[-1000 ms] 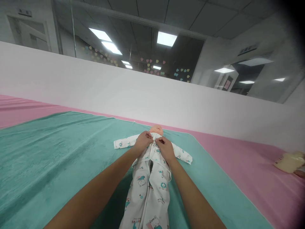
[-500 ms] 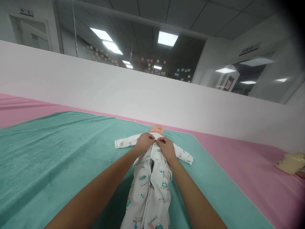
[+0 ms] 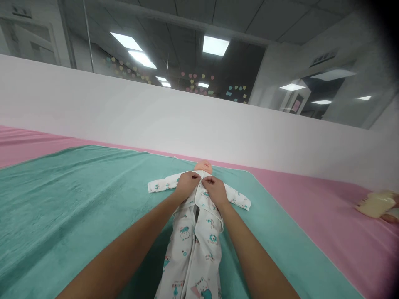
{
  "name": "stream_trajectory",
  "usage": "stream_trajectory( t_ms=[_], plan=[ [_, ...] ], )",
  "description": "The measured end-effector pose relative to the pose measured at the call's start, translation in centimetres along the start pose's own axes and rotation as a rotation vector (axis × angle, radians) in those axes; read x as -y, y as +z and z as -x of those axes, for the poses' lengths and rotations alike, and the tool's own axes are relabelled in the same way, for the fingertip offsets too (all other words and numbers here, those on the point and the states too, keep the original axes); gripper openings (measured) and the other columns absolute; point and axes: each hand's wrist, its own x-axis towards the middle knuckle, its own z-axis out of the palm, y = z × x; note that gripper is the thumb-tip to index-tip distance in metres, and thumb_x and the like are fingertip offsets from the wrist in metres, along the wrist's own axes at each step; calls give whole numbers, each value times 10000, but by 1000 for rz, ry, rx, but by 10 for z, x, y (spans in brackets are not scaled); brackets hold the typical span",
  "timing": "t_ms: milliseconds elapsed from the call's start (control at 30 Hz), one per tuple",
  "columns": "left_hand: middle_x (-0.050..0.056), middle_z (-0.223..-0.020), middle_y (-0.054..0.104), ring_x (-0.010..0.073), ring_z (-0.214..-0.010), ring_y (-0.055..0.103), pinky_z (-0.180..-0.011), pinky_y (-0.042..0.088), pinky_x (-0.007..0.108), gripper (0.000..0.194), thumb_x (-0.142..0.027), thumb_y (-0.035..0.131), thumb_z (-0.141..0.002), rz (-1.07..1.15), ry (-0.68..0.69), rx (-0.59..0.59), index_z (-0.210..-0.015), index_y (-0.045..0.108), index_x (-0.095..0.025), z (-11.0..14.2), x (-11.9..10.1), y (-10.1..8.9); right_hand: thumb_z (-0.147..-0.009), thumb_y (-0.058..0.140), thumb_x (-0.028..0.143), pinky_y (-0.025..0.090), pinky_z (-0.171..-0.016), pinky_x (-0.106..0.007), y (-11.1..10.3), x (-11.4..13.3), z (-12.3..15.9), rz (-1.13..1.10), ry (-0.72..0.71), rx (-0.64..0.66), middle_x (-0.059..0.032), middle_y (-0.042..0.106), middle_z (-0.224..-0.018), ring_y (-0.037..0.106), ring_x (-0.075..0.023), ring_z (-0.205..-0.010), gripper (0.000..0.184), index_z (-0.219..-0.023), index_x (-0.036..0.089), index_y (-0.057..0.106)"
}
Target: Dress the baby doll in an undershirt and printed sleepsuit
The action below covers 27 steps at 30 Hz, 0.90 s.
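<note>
Head view shows a person bending over a baby doll with a peach-coloured vinyl head [image 3: 203, 167], which lies on its back near the far edge of a teal plush towel [image 3: 77, 199]. The doll wears a white cotton onesie with small teal cartoon prints [image 3: 193, 257]; its sleeves are spread to both sides and its legs point toward the person. The left hand [image 3: 187, 185] and the right hand [image 3: 215, 191] are both at the chest of the onesie, close together beside the centre opening, just under the doll's chin. Each grip is closed in a small pinch on the fabric edge at the front, but the fingers hide the exact place, so I cannot tell if there is a snap button. Compared with the earlier head pictures, the hands have moved only very little, and the view has shifted slightly. The towel lies on a pink fleece cover [image 3: 324, 216], and a cream-coloured soft object [image 3: 375, 204] sits near its right side. Behind is a white low wall [image 3: 156, 112] with a glass pane decorated by paper hearts [image 3: 199, 79].
</note>
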Motion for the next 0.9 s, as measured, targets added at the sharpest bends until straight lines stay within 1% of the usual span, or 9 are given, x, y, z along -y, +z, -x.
stream_trajectory(
  t_ms=[100, 200, 267, 333, 400, 567, 767, 833, 900],
  plan=[
    [12, -737, 659, 151, -708, 547, -638, 379, 230, 176, -251, 506, -686, 59, -5, 61, -674, 661, -169, 1, 0, -5, -686, 531, 386, 399, -570, -253, 0, 1, 0, -7, 10, 7, -1, 635, -706, 515, -127, -564, 233, -760, 193, 639],
    [19, -721, 649, 148, -684, 543, -596, 387, 228, 238, -315, 507, -692, 155, -57, 159, -726, 662, -137, 2, 1, -10, -679, 536, 389, 401, -563, -254, 0, 0, 0, -10, 29, 8, -5, 637, -720, 512, -121, -541, 248, -788, 190, 635],
    [20, -714, 644, 149, -678, 542, -585, 389, 229, 265, -345, 512, -692, 182, -70, 194, -738, 662, -132, 3, 0, -12, -672, 542, 388, 402, -571, -256, 0, -1, -1, -6, 28, -1, -7, 635, -716, 518, -126, -554, 256, -807, 189, 633],
    [17, -730, 649, 153, -707, 549, -609, 395, 230, 247, -336, 509, -694, 166, -37, 181, -725, 661, -145, 3, 0, -11, -669, 547, 388, 401, -581, -259, 1, -3, -1, 6, 19, -11, -6, 629, -695, 522, -134, -576, 256, -804, 188, 633],
    [15, -748, 657, 154, -733, 558, -641, 399, 233, 217, -305, 499, -696, 111, -9, 134, -707, 659, -158, 3, -1, -9, -669, 549, 392, 400, -587, -260, 1, -3, -1, 14, 13, -13, -5, 625, -687, 522, -138, -595, 252, -791, 188, 633],
    [20, -746, 656, 151, -718, 554, -642, 382, 236, 198, -266, 476, -704, -57, 3, 35, -687, 650, -173, 1, -1, -2, -683, 540, 385, 400, -595, -260, 0, -1, -1, 17, 10, -7, 3, 624, -682, 518, -135, -602, 226, -765, 196, 633],
    [-19, -598, 571, 124, -630, 489, -588, 339, 228, 211, -248, 452, -712, -96, 65, 63, -593, 615, -188, 2, -3, -4, -694, 531, 389, 394, -581, -253, 1, -3, 0, 8, 2, -2, 4, 618, -677, 514, -134, -592, 222, -765, 202, 628],
    [-19, -609, 582, 128, -643, 499, -596, 347, 230, 215, -248, 448, -712, -97, 83, 74, -593, 617, -190, 3, -4, -5, -695, 531, 386, 390, -577, -250, 0, -3, 0, 13, -6, 2, 6, 610, -663, 512, -135, -591, 214, -754, 204, 626],
    [-9, -684, 625, 143, -699, 533, -632, 373, 236, 207, -255, 453, -710, -66, 75, 78, -630, 632, -188, 4, -5, -6, -692, 533, 376, 385, -573, -246, 0, -2, 0, 18, -13, 0, 8, 606, -660, 510, -135, -593, 196, -734, 206, 623]
  ],
)
